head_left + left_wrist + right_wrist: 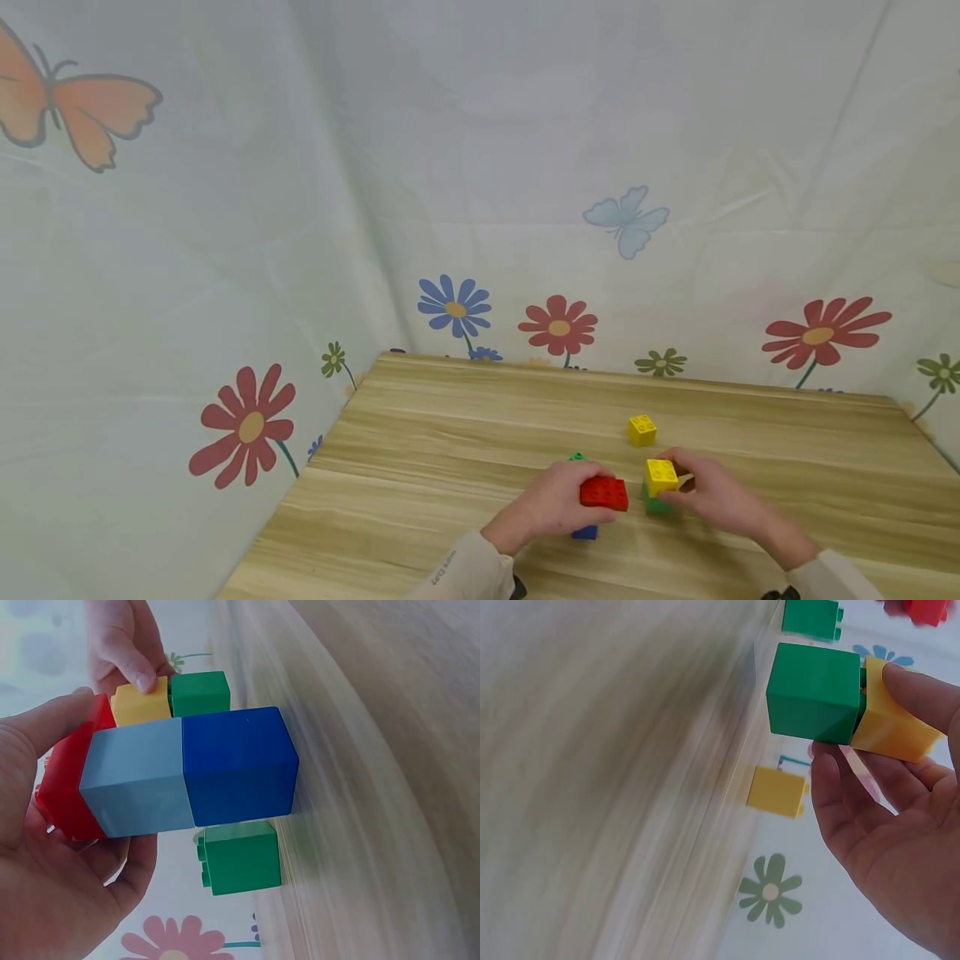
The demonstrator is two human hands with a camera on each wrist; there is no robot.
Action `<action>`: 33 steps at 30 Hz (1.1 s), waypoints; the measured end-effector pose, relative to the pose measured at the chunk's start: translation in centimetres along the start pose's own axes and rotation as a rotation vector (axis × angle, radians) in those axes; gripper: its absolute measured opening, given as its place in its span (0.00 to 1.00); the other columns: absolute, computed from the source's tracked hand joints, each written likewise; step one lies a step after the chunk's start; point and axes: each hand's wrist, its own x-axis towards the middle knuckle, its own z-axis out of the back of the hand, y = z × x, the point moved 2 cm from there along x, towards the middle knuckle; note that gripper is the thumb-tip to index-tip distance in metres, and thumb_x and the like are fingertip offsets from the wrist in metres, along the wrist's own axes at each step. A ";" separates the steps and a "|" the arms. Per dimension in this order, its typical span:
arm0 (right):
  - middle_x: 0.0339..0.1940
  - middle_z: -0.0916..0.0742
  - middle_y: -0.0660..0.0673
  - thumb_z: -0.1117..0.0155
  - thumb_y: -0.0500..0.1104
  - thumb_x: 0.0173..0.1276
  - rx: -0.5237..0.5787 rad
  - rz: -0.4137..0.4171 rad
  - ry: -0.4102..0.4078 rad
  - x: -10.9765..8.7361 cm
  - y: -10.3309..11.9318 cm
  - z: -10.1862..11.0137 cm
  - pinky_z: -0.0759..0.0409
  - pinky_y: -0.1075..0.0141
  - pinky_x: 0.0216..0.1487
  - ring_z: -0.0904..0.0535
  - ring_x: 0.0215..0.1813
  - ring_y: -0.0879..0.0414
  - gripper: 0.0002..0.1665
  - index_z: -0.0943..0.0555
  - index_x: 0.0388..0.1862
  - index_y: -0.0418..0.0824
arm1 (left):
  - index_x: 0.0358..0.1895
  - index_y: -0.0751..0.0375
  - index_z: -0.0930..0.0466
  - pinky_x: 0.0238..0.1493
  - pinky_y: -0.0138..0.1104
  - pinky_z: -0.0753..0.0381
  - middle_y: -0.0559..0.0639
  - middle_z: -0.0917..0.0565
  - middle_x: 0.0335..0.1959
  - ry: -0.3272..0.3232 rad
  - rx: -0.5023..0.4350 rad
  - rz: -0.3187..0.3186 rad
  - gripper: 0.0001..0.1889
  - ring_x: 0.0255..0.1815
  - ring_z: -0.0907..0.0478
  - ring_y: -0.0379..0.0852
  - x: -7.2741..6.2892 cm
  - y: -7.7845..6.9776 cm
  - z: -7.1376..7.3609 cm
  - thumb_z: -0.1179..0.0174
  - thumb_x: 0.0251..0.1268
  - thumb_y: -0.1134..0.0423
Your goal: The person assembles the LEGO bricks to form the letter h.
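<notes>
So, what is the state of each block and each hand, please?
Red rectangular plastic block: stack's top.
Light blue plastic block: stack's middle.
Dark blue plastic block: stack's bottom.
Nearer yellow plastic cube: not fully seated.
Green plastic cube beneath it: gap above.
Farther yellow plastic cube: loose, studs up.
Other green plastic block: loose, studs up.
Left hand: gripping red block.
Right hand: pinching nearer yellow cube.

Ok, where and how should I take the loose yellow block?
Probably from above, pinching the left and right walls of the loose yellow block below its studs. It sits studs-up on the table, its side walls flat; the held yellow-green stack is close on the near side.
</notes>
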 end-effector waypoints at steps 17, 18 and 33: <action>0.45 0.19 0.50 0.33 0.48 0.63 0.070 0.072 0.098 -0.3 1.7 -2.0 0.22 0.68 0.40 0.23 0.43 0.57 0.22 0.24 0.52 0.41 | 0.50 0.48 0.23 0.35 0.23 0.29 0.32 0.23 0.40 -0.027 0.065 -0.050 0.18 0.34 0.30 0.29 0.2 -0.2 -0.6 0.37 0.60 0.46; 0.46 0.19 0.50 0.33 0.48 0.63 0.072 0.072 0.101 -0.3 1.7 -2.1 0.22 0.68 0.41 0.23 0.43 0.57 0.22 0.24 0.52 0.42 | 0.50 0.48 0.23 0.35 0.24 0.28 0.32 0.23 0.40 -0.027 0.059 -0.054 0.18 0.34 0.29 0.29 0.2 -0.2 -0.6 0.37 0.60 0.46; 0.49 0.20 0.48 0.35 0.47 0.65 0.116 0.103 0.149 -0.2 2.4 -3.2 0.22 0.67 0.42 0.23 0.45 0.56 0.21 0.25 0.54 0.40 | 0.50 0.48 0.23 0.35 0.25 0.27 0.32 0.23 0.41 -0.037 -0.055 -0.044 0.17 0.35 0.28 0.30 -0.2 0.1 -0.8 0.37 0.61 0.49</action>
